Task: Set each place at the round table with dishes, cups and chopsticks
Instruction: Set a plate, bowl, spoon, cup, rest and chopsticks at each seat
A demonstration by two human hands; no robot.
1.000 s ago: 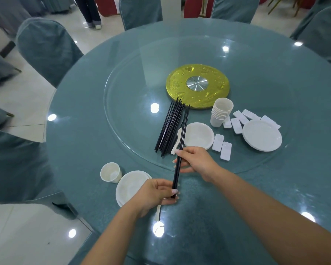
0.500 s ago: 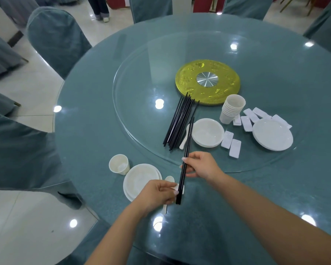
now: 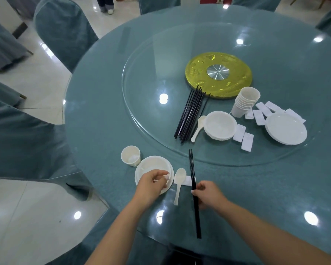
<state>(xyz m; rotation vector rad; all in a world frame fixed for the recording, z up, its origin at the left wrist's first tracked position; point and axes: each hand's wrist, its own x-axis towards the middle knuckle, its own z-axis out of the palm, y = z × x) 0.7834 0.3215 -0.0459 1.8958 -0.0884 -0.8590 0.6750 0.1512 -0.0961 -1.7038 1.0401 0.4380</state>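
1. The right grip [image 3: 206, 195] pinches a black chopstick pair [image 3: 194, 192] near its middle, the sticks lying across a white rest [image 3: 187, 181] just ahead of the fingers.
2. The left grip [image 3: 151, 185], fingers curled and holding nothing I can make out, hovers over the bowl [image 3: 153, 165].
3. A spoon [image 3: 179, 183] lies between the two grips; a cup [image 3: 130, 155] stands beyond the left one.
4. Spare chopsticks [image 3: 189, 115] lie well ahead on the bench [image 3: 103, 121].

A restaurant banquet hall: a large round bench [image 3: 103, 115] with a glass turntable [image 3: 141, 92], cloth-covered chairs [image 3: 63, 29] around it, more covered chairs far left, and a glossy tiled floor [image 3: 36, 83].
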